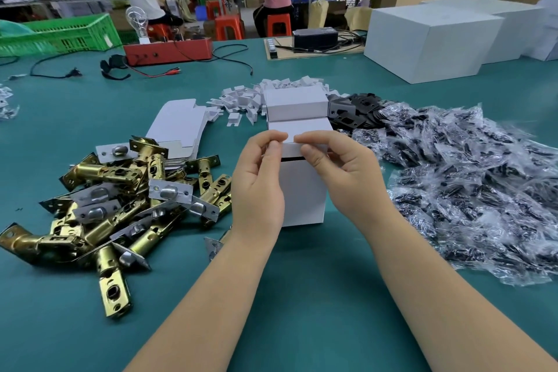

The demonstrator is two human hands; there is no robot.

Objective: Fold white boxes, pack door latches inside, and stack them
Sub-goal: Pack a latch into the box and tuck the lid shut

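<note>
A small white box [303,190] stands upright on the green table in front of me, its top flap half folded down with a dark slit under it. My left hand [259,181] pinches the flap's left end, and my right hand [341,172] pinches its right end. Just behind it are closed white boxes [297,103]. A pile of brass door latches [120,202] lies to the left. Flat unfolded box blanks [178,127] lie behind the latches.
Clear bags of black screws [471,172] spread over the right side. Black strike plates [356,110] and small white card inserts [241,100] lie behind the boxes. Large white cartons [428,42], a red tester box [169,50] with cables and a green crate [69,33] stand at the back. People sit at far tables.
</note>
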